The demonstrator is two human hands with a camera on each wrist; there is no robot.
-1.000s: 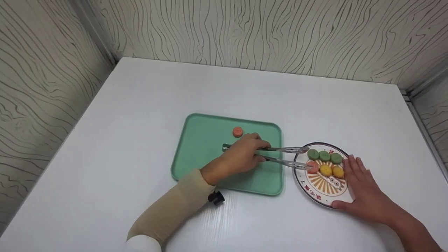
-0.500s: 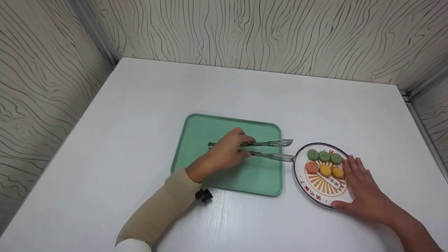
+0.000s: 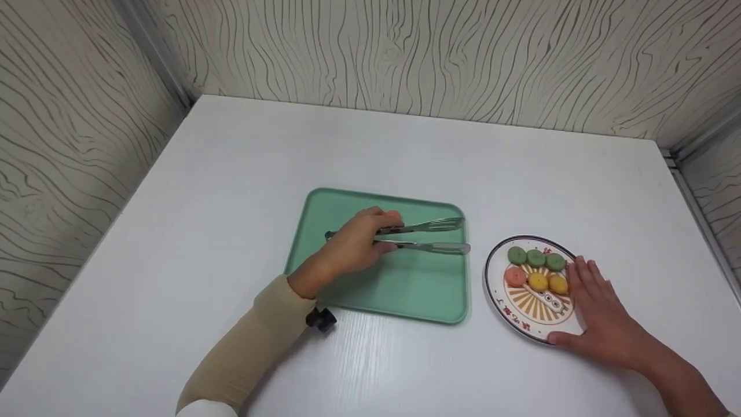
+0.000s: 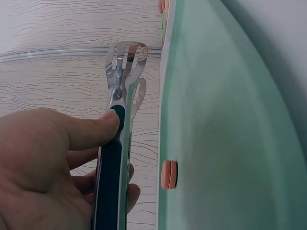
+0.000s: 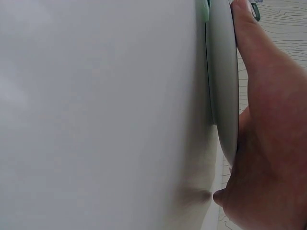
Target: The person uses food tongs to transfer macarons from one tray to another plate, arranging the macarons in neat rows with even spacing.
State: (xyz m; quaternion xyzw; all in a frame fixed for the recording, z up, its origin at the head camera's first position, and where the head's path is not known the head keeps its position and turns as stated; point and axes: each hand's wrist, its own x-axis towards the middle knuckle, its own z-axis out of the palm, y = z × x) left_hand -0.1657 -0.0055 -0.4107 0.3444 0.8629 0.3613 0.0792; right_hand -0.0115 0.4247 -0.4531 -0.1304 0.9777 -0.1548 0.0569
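Observation:
My left hand (image 3: 350,243) grips metal tongs (image 3: 437,248) above the green tray (image 3: 417,289). The tongs' arms are spread, with nothing between their tips. A pink macaron (image 4: 169,174) lies on the tray, partly hidden behind the left hand in the head view. To the right of the tray stands a round patterned plate (image 3: 498,295). On it are green macarons (image 3: 536,258) in a row, with a pink macaron (image 3: 515,277) and yellow macarons (image 3: 538,282) below them. My right hand (image 3: 605,324) rests along the plate's right rim, fingers and thumb extended.
The white table (image 3: 173,278) surrounds the tray and plate. Wood-grain patterned panels (image 3: 405,58) rise behind the table and at both sides.
My left hand has moved left with the tongs, off the plate and back over the tray. The tongs' tips have left the pink macaron on the plate. My right hand has stayed put.

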